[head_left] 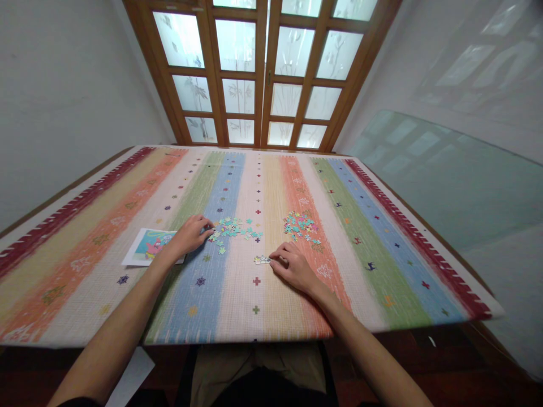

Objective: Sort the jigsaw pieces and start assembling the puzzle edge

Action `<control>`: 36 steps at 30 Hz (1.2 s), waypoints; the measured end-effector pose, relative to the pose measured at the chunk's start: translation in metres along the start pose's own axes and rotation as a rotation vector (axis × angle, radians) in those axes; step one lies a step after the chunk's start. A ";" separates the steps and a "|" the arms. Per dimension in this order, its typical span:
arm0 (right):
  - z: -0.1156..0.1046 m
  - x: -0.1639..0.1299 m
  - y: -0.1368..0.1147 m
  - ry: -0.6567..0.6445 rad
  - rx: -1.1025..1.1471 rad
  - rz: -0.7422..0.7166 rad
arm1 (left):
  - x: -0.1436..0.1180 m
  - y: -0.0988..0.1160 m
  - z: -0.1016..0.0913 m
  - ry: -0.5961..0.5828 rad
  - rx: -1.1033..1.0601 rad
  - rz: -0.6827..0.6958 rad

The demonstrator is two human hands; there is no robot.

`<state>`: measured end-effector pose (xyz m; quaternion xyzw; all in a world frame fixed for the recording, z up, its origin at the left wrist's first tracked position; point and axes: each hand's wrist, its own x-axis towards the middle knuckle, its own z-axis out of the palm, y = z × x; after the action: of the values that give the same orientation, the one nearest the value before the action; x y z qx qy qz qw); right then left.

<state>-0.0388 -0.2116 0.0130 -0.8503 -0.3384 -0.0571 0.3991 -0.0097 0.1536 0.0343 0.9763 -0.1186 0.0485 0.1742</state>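
Picture card: a printed reference card [146, 246] with a pink cartoon figure lies flat on the striped cloth, at the far left of the things; the left wrist covers its right edge.
Left hand: the left hand [189, 233] rests palm down, fingers bent and drawn together, the fingertips touching the near-left edge of the teal pile; whether it pinches a piece I cannot tell.
Teal pile: loose puzzle pieces [235, 229], mostly teal, are scattered on the blue and pale stripes, just right of the left hand.
Joined bit: a small pale cluster of joined pieces [262, 259] lies between the two hands, in front of the piles.
Right hand: the right hand [292, 267] lies palm down, fingers curled, fingertips pressed on the right end of the joined pieces.
Mixed pile: a second heap of pieces [301, 224], teal and pink, sits on the orange stripe beyond the right hand, apart from it.
Surface: the striped tablecloth [382, 254] covers the table.
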 end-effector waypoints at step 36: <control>-0.011 0.006 -0.002 0.028 0.130 -0.027 | -0.019 0.124 0.018 0.129 -0.184 0.471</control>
<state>-0.0335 -0.2153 0.0244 -0.8169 -0.3472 -0.0523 0.4575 -0.0581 0.0384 0.0553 0.8969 -0.3350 0.1390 0.2532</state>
